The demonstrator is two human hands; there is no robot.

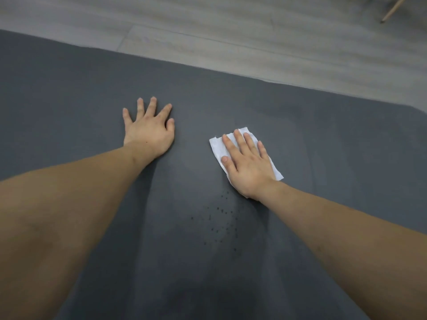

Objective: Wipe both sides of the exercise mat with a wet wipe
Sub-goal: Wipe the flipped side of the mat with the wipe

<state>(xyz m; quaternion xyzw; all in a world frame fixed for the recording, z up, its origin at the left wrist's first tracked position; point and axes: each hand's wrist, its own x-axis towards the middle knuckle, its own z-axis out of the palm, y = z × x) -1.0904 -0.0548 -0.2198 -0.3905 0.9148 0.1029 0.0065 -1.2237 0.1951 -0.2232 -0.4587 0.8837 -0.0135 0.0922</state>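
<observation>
A dark grey exercise mat (69, 93) lies flat on the floor and fills most of the head view. My left hand (149, 130) rests on it, palm down with the fingers spread. To its right, my right hand (248, 165) presses a white wet wipe (217, 146) flat against the mat with straight fingers. The wipe shows to the left of the fingers, beyond the fingertips and at the right of the palm. Small dark wet specks (221, 218) dot the mat just below my right wrist.
Grey wood-look floor (254, 31) runs beyond the mat's far edge. A light wooden furniture leg (394, 8) stands at the top right corner, well away from the mat.
</observation>
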